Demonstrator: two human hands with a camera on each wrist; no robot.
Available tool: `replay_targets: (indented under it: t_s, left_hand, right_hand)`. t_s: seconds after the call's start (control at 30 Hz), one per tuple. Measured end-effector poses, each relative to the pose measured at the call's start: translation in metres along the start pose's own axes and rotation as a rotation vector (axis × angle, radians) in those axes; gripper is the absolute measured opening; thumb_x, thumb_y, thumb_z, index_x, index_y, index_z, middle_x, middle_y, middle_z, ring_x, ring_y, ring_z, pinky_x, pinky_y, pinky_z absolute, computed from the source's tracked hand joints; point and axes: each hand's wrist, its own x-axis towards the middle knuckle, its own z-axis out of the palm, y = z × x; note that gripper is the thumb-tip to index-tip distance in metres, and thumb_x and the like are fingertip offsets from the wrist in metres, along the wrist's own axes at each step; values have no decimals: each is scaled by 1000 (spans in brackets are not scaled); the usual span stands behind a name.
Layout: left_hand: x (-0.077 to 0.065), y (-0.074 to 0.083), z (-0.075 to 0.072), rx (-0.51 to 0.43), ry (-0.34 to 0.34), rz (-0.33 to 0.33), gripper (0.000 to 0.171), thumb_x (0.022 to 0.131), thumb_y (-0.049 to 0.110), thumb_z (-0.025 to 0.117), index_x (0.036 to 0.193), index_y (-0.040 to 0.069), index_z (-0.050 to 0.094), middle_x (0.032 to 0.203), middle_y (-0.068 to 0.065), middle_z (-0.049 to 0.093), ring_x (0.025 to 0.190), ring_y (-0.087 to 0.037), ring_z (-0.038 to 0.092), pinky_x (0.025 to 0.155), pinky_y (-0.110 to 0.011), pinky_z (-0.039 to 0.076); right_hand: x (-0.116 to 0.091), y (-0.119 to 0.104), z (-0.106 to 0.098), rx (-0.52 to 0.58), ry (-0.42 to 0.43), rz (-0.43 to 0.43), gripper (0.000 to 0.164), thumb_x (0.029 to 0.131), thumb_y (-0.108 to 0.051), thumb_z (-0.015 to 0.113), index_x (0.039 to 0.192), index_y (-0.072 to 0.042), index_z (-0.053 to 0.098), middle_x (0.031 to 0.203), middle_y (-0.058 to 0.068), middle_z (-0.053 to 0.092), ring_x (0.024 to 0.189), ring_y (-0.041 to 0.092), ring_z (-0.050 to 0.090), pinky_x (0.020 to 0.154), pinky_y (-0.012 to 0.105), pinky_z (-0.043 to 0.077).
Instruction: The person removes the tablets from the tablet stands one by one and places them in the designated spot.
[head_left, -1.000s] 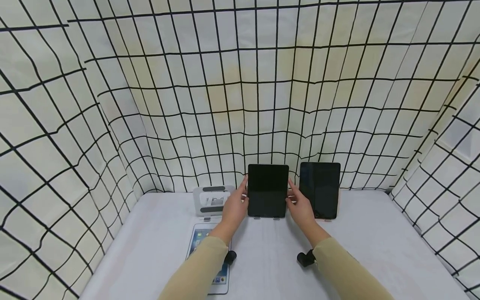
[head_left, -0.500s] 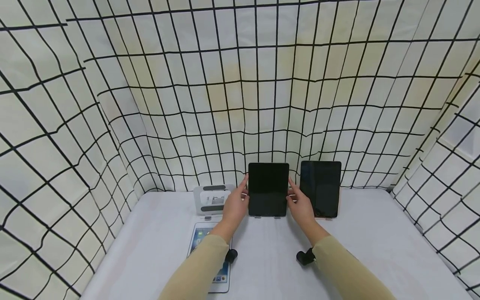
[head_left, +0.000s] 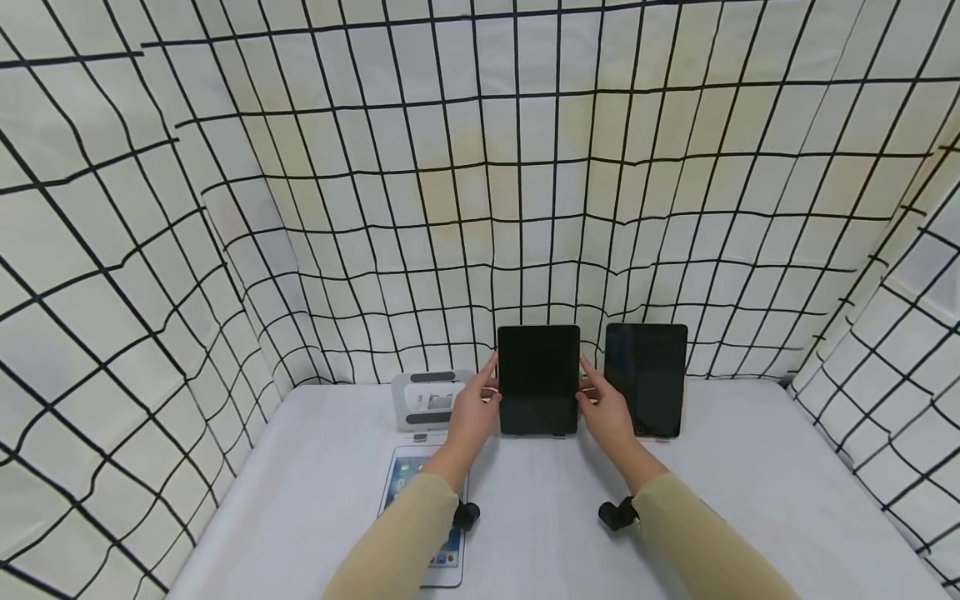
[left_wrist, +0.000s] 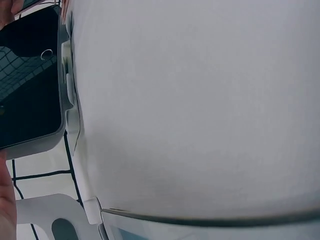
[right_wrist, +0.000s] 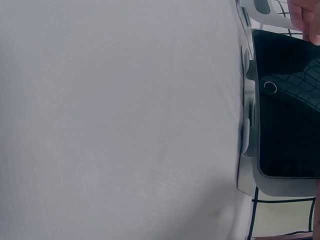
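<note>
A black-screened tablet leans upright on a light stand near the back wall. The stand's small front hooks show along its lower edge in the right wrist view. On the tablet's left side, my left hand holds the edge, its index finger stretched up along the side. My right hand grips the opposite edge in the same way. Each hand's other fingers are partly hidden behind the tablet. A round home button faces me in the left wrist view.
Another black tablet stands propped to the right. At the left is a grey stand with dark pads. A white tablet with its screen lit lies flat below it, partly under my left forearm. A black-gridded white wall rises behind.
</note>
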Motion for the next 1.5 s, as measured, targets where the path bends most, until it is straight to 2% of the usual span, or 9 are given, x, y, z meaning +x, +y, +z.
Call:
replay_targets:
  t_s: [0.1, 0.3, 0.47, 0.6, 0.8, 0.97, 1.13, 1.37, 1.5]
  left_hand:
    - [-3, 1, -2, -47, -10, 5, 74, 96, 3, 60, 151, 46, 35, 112, 2, 62, 103, -15, 62, 77, -32, 53]
    - [-8, 3, -7, -65, -15, -2, 73, 96, 5, 59, 149, 49, 36, 111, 3, 63, 102, -14, 62, 76, -32, 53]
    - [-14, 0, -14, -77, -46, -32, 71, 97, 7, 60, 148, 50, 36, 112, 3, 62, 102, -14, 62, 77, -32, 53]
    - [-19, -2, -18, -96, -66, -26, 71, 96, 6, 61, 150, 46, 37, 112, 1, 62, 101, -16, 62, 79, -34, 53]
    - [-22, -1, -20, -104, -90, -14, 71, 95, 5, 62, 152, 40, 38, 112, -1, 62, 101, -16, 63, 80, -35, 54]
    - [-24, -2, -22, -100, -106, -20, 75, 95, 3, 63, 151, 44, 36, 112, -1, 62, 99, -15, 63, 80, -34, 54]
    - [-27, -1, -24, -100, -129, -13, 76, 95, 3, 63, 150, 47, 35, 112, -1, 62, 99, -15, 63, 83, -35, 54]
    - [-33, 1, -26, -135, -159, -5, 76, 93, -1, 62, 153, 38, 36, 110, -5, 63, 95, -16, 64, 80, -33, 54]
    - [-36, 3, -24, -152, -179, -12, 75, 93, -2, 62, 153, 35, 37, 109, -5, 63, 94, -15, 64, 80, -31, 54]
  right_hand:
    - [-1, -4, -3, 5, -7, 9, 72, 97, 0, 57, 154, -38, 34, 118, 12, 60, 102, 25, 63, 68, 30, 52]
    - [-3, -6, -5, 14, -22, -22, 71, 97, 0, 58, 154, -35, 35, 117, 13, 60, 99, 25, 63, 70, 29, 52]
    - [-7, -7, -3, 39, -61, -7, 70, 96, 1, 59, 154, -33, 37, 117, 14, 59, 102, 25, 63, 71, 28, 54]
    - [-11, -7, -3, 54, -80, 5, 70, 96, 1, 59, 154, -32, 36, 118, 14, 59, 104, 26, 63, 72, 29, 55]
    - [-15, -10, -6, 76, -89, 16, 70, 96, 2, 59, 154, -30, 36, 117, 16, 59, 103, 27, 63, 75, 37, 57]
    - [-19, -14, -8, 95, -112, 37, 71, 95, 2, 59, 155, -30, 36, 116, 16, 59, 100, 26, 63, 76, 44, 57]
    - [-21, -15, -11, 118, -133, 64, 71, 95, 3, 58, 155, -27, 36, 115, 16, 59, 100, 26, 63, 76, 46, 56]
    - [-26, -10, -15, 130, -148, 75, 72, 94, 5, 59, 154, -25, 37, 112, 16, 61, 94, 23, 63, 67, 33, 56]
    - [-31, -7, -19, 141, -148, 84, 71, 93, 6, 60, 154, -24, 38, 110, 16, 61, 92, 23, 62, 63, 31, 55]
